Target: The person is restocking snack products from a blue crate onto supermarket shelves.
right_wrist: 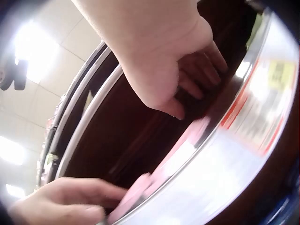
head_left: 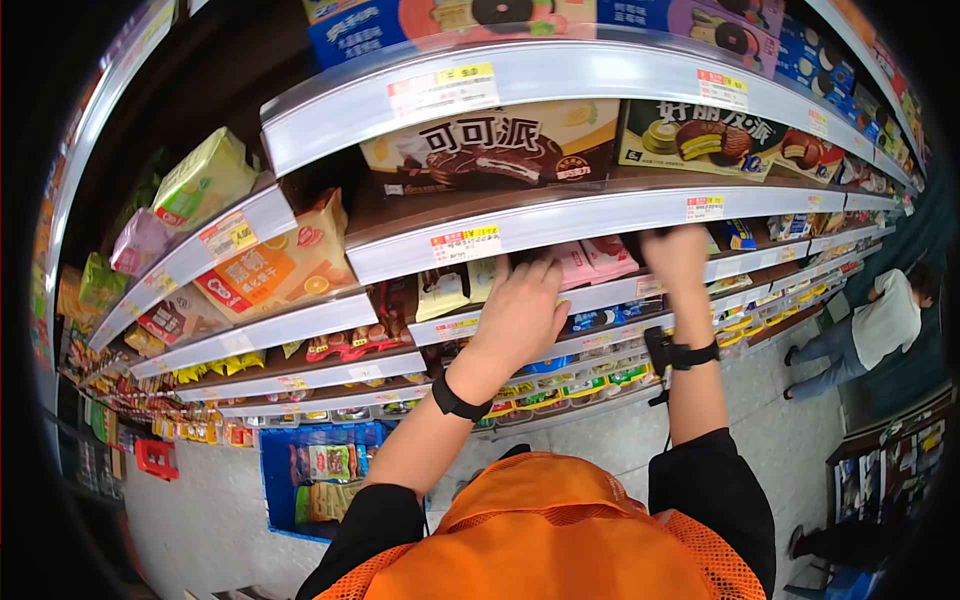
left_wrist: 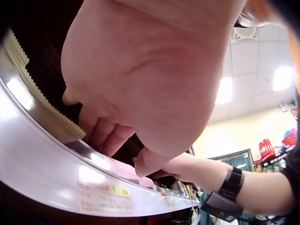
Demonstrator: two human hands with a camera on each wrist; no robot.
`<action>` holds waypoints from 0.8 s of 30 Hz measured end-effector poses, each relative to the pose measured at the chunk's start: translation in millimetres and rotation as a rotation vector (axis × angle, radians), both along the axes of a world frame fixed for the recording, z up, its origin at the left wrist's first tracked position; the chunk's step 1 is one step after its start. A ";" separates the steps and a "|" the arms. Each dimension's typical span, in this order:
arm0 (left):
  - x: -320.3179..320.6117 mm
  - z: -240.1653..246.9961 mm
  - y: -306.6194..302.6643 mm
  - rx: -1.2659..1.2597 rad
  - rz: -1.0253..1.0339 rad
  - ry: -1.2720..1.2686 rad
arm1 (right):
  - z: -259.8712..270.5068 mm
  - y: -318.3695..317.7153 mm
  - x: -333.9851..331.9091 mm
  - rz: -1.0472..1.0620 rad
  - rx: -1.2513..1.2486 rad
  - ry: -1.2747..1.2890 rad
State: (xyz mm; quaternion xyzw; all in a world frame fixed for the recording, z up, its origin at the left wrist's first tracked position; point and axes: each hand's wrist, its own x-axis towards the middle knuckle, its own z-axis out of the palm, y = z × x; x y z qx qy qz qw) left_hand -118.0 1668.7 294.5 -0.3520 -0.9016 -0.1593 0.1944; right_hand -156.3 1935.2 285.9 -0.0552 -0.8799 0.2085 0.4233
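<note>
My left hand (head_left: 525,310) reaches over the lip of a mid-height shelf, its fingers beside pink packages (head_left: 590,262). In the right wrist view, the left fingertips are right at the end of a pink package (right_wrist: 133,194). Cream-coloured packets (head_left: 445,290) stand to the left of that hand. My right hand (head_left: 680,260) is inside the same shelf, just right of the pink packages. Its fingers (right_wrist: 190,84) hang loosely bent above the shelf, with nothing seen between them. The tips of several left fingers (left_wrist: 110,133) are hidden behind the lip.
Boxes of chocolate pies (head_left: 490,150) fill the shelf above. White price rails (head_left: 560,225) edge the shelves. A blue crate (head_left: 275,490) with packaged snacks stands on the floor to the left. A person (head_left: 880,320) stands in the aisle at right.
</note>
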 end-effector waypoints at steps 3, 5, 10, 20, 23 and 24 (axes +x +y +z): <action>12.4 -1.7 -15.0 0.108 -0.156 0.051 | -10.2 62.9 -4.4 -0.218 0.246 -0.030; 27.1 -6.9 -25.9 0.136 -0.414 -0.043 | -11.6 76.9 0.8 -0.217 0.224 -0.178; 53.8 -29.8 -57.3 0.063 -0.517 -0.075 | -4.6 64.4 9.1 -0.097 0.069 -0.285; 121.4 -107.3 -129.9 0.166 -0.189 -0.328 | -5.2 2.2 4.1 -0.102 0.017 -0.348; 150.0 -127.3 -158.6 0.098 -0.090 -0.474 | -28.4 18.2 -0.8 0.036 -0.091 -0.102; 160.6 -131.6 -169.3 0.065 -0.033 -0.541 | -34.6 25.5 3.8 0.069 -0.043 0.027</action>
